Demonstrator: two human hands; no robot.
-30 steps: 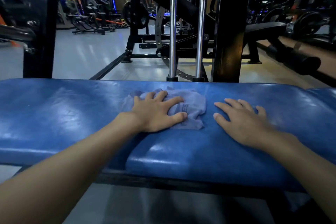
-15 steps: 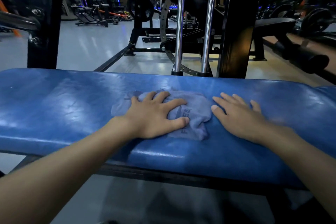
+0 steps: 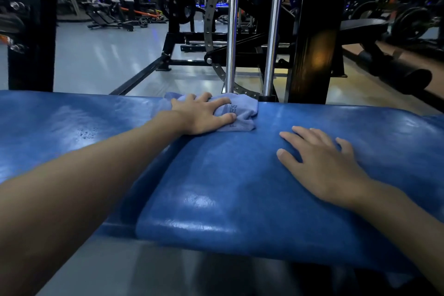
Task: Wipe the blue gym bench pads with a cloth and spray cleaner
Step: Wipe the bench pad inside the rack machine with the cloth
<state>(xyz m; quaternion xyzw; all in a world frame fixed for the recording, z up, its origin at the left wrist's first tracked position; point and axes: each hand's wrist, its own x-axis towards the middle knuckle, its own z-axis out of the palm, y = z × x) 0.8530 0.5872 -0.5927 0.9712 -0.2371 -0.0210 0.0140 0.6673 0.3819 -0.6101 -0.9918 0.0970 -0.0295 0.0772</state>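
The step in hand seems to be wiping along the far edge of the worktop, a blue gym bench of two pads. On the left pad (image 3: 60, 132) small droplets (image 3: 87, 132) lie wet. I judge that this part needs a pass with overlapping strokes before they dry. The left hand (image 3: 201, 115) presses the cloth (image 3: 242, 113) at the far edge, near where the two pads meet. Its grip is apart, the fingers spread over the bunched fabric and not closed round it. A flatter cloth would cover more with each stroke, and the groove between the pads deserves its own pass. On the right pad (image 3: 240, 175) the right hand (image 3: 319, 163) rests palm down, well apart from the cloth, its grip also apart. There it can steady the body. No spray bottle is visible.

The pads have a glossy blue cover, perhaps vinyl, finely wrinkled, with rounded edges. The cloth is thin, pale blue-grey and crumpled, with dark print. Behind it stand two smooth chrome rods (image 3: 232, 31).
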